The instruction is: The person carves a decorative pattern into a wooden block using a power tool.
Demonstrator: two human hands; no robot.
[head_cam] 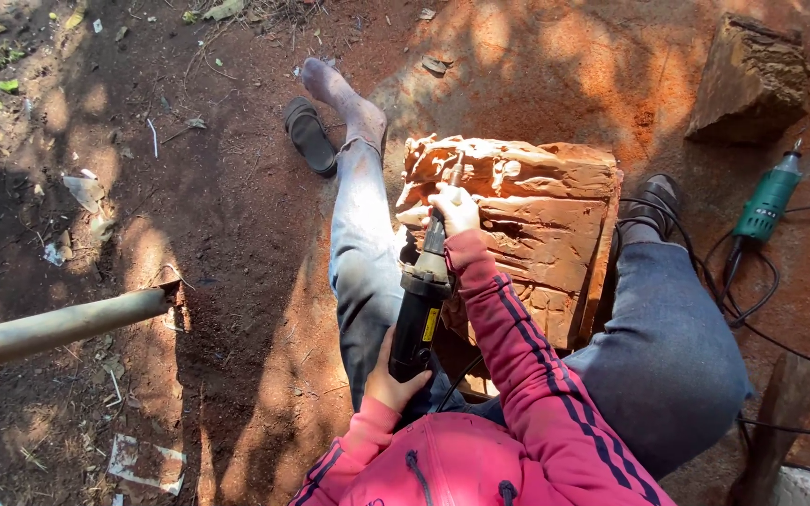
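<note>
Pink hood and sleeves fill the bottom edge, cutting off the person's body. Left hand (388, 382) wraps closed around the rear of a black power carver (421, 305); right hand (454, 210) grips its neck tightly, the tip against a carved reddish block (536, 220) standing between the knees. Its lower part is hidden behind the arm. A green grinder (769, 201) lies apart on the dirt, its cord trailing out of view. No containers show.
</note>
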